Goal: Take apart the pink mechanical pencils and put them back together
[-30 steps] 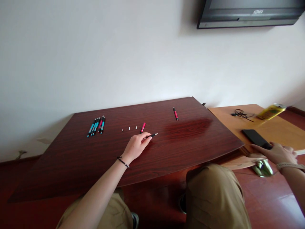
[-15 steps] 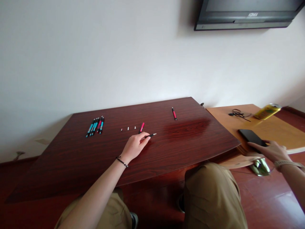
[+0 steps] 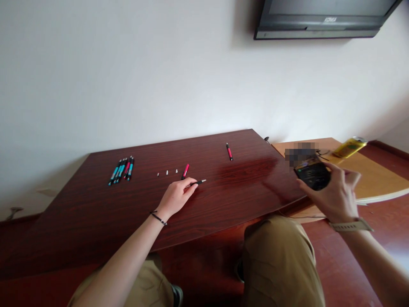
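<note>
Head view had our left hand [image 3: 175, 197] pinching a black pen [image 3: 196, 183] flat on the dark table [image 3: 96, 213], right hand [image 3: 335, 197] wrapped around a phone [image 3: 312, 175] held up. We figured keeping the pen pressed steady was smartest while glancing away.

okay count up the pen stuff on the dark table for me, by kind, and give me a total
Bundled pens, far left: about 5, too tightly packed to be sure
Lone red pen: 1
Red cap: 1
Small white bits: 3
Black pen in the left hand: 1
Total: about 11
</note>
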{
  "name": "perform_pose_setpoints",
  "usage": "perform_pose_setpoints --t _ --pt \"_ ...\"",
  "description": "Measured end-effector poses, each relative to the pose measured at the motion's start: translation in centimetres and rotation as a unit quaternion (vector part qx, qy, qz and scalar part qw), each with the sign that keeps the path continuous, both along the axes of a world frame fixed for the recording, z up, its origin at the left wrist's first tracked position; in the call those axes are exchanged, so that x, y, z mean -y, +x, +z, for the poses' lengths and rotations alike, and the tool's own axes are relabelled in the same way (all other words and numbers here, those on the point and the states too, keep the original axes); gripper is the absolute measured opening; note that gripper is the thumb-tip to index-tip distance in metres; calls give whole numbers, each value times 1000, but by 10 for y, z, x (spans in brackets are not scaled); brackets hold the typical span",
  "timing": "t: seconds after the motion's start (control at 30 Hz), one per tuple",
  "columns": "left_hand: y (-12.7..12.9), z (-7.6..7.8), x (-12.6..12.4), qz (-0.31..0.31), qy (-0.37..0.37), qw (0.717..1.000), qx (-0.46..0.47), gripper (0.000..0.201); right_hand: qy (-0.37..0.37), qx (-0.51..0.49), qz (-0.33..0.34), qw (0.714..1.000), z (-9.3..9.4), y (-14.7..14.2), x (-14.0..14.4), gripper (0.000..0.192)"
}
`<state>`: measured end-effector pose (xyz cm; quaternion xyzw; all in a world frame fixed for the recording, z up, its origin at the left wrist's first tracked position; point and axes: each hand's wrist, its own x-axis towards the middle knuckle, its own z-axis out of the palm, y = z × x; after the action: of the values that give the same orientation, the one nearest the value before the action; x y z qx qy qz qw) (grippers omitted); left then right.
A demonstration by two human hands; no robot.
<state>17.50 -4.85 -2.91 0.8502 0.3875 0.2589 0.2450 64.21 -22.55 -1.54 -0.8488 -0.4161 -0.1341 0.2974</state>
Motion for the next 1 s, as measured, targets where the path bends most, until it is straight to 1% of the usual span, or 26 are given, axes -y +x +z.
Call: perform_pose_setpoints --t 0.07,0.13,0.2,0.3,0.67,0.83,1.0 --pt "0 0 0 2 -1 1000 -2 23 4 -1 39 999 6 -28 -7 102" --pt "1 1 1 2 -2 1000 -4 22 21 -2 74 997 9 -48 -14 101" --pt "2 2 1 1 -3 1000 -5 22 41 -3 98 994 9 -61 -19 98" --pt "3 2 1 2 -4 1000 -7 22 54 -7 108 993 8 -74 -24 96" --pt "3 0 0 6 0 1000 -18 25 75 -33 97 992 1 -95 -31 91" --pt "3 1 0 6 4 1000 -24 27 85 -40 108 990 0 -100 -35 90" --pt "3 3 1 4 8 1000 -22 28 79 -43 111 990 1 -102 -34 91"
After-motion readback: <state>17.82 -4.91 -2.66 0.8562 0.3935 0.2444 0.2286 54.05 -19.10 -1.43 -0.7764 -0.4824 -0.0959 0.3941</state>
